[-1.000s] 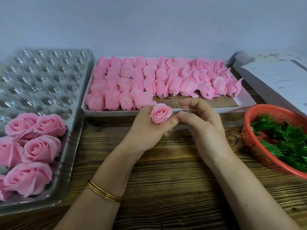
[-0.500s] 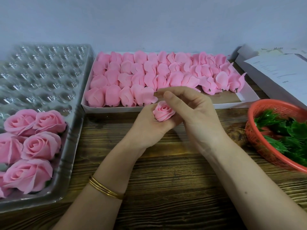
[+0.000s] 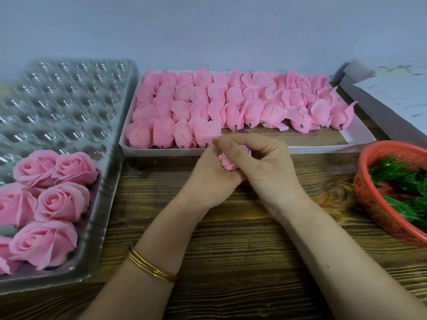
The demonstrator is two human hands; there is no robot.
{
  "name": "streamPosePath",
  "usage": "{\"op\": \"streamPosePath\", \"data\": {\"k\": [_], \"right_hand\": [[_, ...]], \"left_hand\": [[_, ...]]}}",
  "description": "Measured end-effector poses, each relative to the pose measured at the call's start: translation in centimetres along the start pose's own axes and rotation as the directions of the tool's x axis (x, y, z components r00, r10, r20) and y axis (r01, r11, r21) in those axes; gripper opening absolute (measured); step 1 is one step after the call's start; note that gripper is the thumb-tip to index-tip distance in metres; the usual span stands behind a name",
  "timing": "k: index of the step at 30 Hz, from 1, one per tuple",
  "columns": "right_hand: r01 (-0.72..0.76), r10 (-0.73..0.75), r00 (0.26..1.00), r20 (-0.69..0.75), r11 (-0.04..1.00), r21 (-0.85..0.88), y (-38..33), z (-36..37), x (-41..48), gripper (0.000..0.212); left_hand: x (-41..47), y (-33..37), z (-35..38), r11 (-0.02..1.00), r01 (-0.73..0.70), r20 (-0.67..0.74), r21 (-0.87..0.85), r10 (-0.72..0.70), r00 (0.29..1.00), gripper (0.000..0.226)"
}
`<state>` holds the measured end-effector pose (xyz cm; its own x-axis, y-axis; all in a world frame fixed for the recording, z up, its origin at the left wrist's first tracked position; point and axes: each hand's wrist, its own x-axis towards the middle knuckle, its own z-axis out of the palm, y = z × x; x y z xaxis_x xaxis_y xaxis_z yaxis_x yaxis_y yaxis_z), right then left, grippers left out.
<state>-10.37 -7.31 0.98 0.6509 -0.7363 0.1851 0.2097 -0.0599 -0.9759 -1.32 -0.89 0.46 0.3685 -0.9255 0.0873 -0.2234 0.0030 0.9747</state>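
**Two hands cupping a small pink rose**

Over the middle of a wooden table [image 3: 231, 239], the left hand [image 3: 208, 181] grips a pink rose [image 3: 227, 162] from below. The right hand [image 3: 263, 165] curls its fingers over the top, the thumb pressing the petals. The rose looks light, soft and easily crushed, so it is best held by its base. A box [image 3: 360, 137] of pink buds sits just beyond. Finished roses [image 3: 62, 202] lie in a plastic tray [image 3: 108, 204] at left.

Soft even light, wide-angle edge distortion
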Motion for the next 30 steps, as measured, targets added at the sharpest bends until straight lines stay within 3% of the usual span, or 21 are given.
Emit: {"op": "streamPosePath", "data": {"k": [4, 9, 18, 30], "right_hand": [[0.011, -0.011, 1.000, 0.000, 1.000, -0.007, 0.04, 0.07, -0.03, 0.029], [0.054, -0.052, 0.998, 0.027, 0.996, -0.077, 0.07, 0.01, -0.14, 0.018], [0.090, -0.086, 0.996, 0.032, 0.985, -0.149, 0.13, -0.28, -0.74, 0.022], [-0.023, 0.045, 0.994, 0.098, 0.976, -0.216, 0.09, -0.86, -0.69, 0.030]], "left_hand": [[0.09, 0.12, -0.06, 0.999, -0.025, -0.003, 0.047, 0.025, 1.000, 0.011], [-0.03, 0.24, -0.03, 0.998, -0.016, 0.011, 0.062, 0.015, 1.000, 0.020], [-0.61, 0.64, 0.13, 1.000, 0.025, 0.044, 0.017, -0.026, 0.999, 0.030], [-0.42, 0.57, 0.25, 0.996, -0.054, 0.071, 0.073, 0.049, 0.996, 0.022]]}}
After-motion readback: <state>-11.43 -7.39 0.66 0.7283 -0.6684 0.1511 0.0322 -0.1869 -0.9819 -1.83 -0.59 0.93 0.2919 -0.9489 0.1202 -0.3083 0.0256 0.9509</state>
